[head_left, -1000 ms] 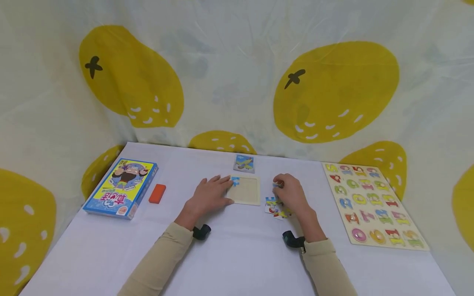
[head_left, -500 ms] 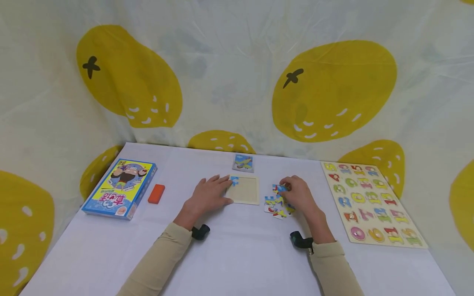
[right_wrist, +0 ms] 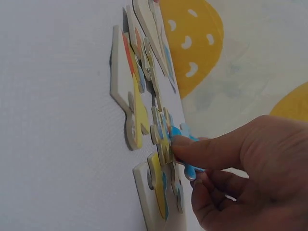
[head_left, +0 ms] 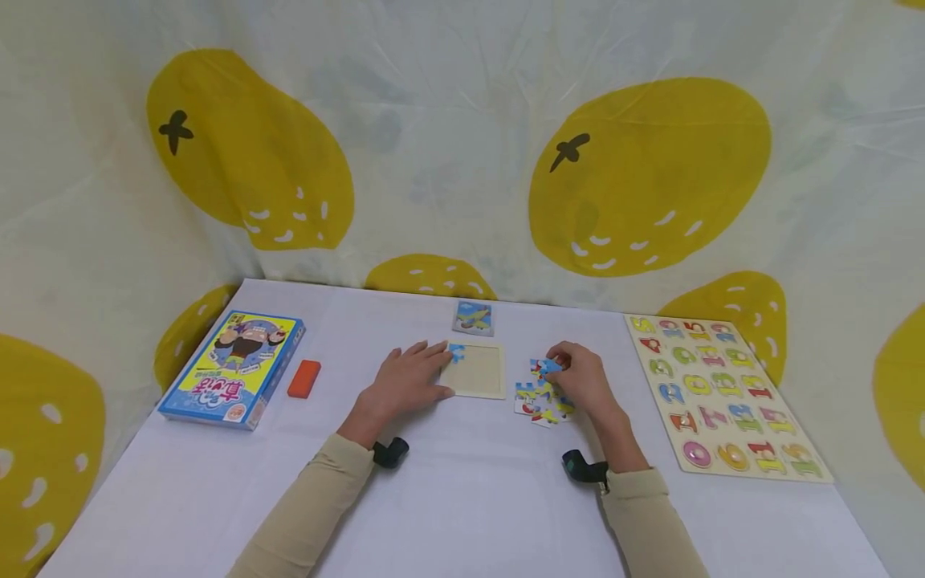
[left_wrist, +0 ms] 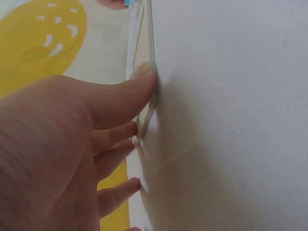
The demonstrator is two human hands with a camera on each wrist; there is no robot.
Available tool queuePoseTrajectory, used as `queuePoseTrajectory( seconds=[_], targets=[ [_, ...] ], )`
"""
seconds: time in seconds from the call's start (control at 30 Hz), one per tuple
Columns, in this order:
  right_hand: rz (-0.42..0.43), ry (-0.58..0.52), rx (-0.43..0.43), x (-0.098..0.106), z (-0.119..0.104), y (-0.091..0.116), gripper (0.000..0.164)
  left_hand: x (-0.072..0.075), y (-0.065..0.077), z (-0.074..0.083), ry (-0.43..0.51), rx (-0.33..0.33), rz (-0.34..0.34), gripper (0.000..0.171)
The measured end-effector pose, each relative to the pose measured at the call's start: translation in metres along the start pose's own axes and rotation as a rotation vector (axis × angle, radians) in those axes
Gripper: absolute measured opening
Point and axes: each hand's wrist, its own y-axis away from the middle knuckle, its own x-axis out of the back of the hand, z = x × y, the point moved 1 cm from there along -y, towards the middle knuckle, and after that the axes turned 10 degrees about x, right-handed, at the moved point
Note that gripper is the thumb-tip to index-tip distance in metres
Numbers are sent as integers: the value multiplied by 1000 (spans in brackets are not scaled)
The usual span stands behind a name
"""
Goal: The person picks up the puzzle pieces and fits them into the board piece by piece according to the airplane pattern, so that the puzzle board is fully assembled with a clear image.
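My left hand (head_left: 408, 379) rests at the left side of a shallow pale wooden puzzle tray (head_left: 482, 377). Its fingers lie extended along that side; in the left wrist view the thumb (left_wrist: 122, 98) touches the tray's near edge. A blue puzzle piece (head_left: 456, 353) sits in the tray's far left corner. To the right of the tray, my right hand (head_left: 584, 379) pinches a blue puzzle piece (right_wrist: 191, 172) between thumb and fingers, low over a loose pile of puzzle pieces (head_left: 542, 403). The fingers partly hide the pinched piece and the pile.
A small airplane picture (head_left: 473, 318) lies just beyond the tray. Off to the left are a red block (head_left: 304, 379) and a blue and yellow box (head_left: 234, 365). A wooden number board (head_left: 723, 401) lies at the right, and a patterned cloth stands behind the table.
My right hand has shifted slightly right over the pile, and its fingers have uncurled a little, exposing more blue pieces at the far side. The left hand stays at the tray.
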Motion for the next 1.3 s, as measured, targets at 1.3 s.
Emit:
queuePoseTrajectory(
  seconds=[1.3],
  targets=[
    [191,-317,-24,-72,-71,-43,10,3,-1,-1,18,-37,24,69]
  ],
)
